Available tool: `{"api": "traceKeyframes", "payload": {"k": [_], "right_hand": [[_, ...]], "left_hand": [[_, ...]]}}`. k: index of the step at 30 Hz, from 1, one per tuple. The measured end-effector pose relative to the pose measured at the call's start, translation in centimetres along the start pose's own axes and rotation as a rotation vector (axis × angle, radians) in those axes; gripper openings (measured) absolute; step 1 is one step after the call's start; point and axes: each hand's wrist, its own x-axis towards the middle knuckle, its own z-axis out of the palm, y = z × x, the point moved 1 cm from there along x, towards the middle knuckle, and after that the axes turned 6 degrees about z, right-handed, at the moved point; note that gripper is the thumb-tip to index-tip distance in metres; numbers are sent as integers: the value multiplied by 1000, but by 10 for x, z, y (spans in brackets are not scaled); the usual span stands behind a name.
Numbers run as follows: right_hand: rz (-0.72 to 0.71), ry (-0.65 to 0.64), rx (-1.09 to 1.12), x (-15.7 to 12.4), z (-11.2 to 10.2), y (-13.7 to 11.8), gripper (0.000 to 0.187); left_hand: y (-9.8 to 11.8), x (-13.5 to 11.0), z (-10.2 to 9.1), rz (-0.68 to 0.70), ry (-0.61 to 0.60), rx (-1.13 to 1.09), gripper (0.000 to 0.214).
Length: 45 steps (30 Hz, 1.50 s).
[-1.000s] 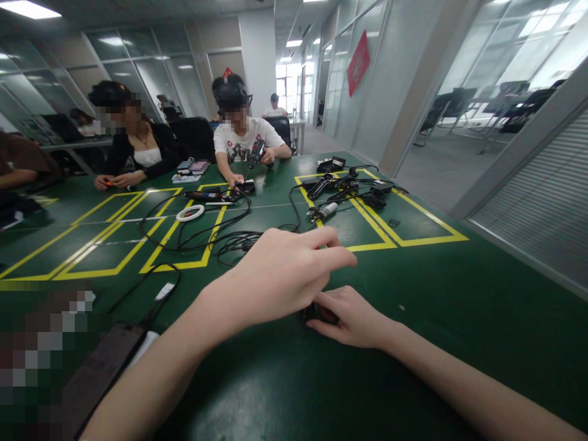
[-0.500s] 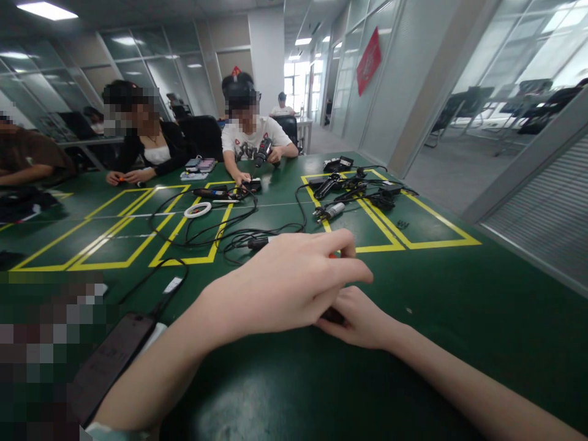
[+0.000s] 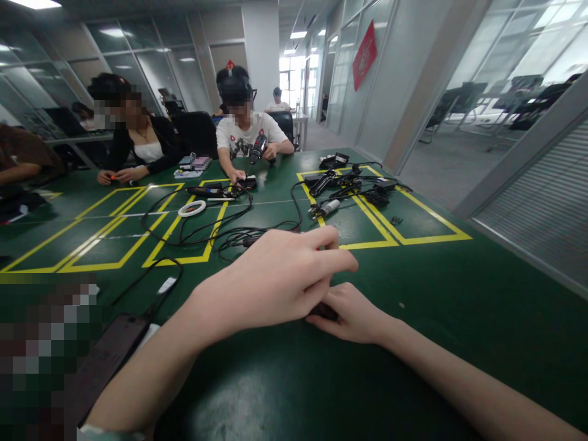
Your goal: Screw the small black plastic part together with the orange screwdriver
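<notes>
My left hand reaches over the table from the left, palm down, its fingers bent and closed. A speck of red-orange shows between those fingers, but what they grip is hidden. Right beside and slightly below it, my right hand is closed around a small dark object, mostly covered by both hands. The two hands touch or overlap near the fingertips. Just beyond my left hand lie coiled black cables.
A phone with a cable lies at the left. Farther off are a white ring, a silver-and-black tool and tangled black parts between yellow tape lines. Across the green table, a person holds a power drill.
The whole view has shifted a little, so the table and background sit farther left. Both hands keep nearly the same pose and stay together.
</notes>
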Motion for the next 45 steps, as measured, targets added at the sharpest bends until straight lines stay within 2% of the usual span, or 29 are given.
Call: {"api": "traceKeyframes", "payload": {"k": [12,19,25,30,34,40,45], "right_hand": [[-8,1,16,0,4,-2,16],[3,6,68,-1,7,-1,17],[20,-50,112,0,4,-4,20],[46,-45,58,-1,6,-7,21],[55,-46,65,-4,8,-7,18],[42,-44,137,-7,8,-9,16],[90,-119,134,-10,5,-11,9]], "left_hand": [[1,-3,-1,1,17,-60,26],[2,-2,0,-9,-18,-203,29],[3,-5,-5,-10,-8,-145,32],[1,-7,0,-11,16,-130,28],[1,-5,1,-50,-3,-128,27],[7,-6,-7,-24,-37,-143,28],[16,-6,-4,-19,-117,-120,27]]}}
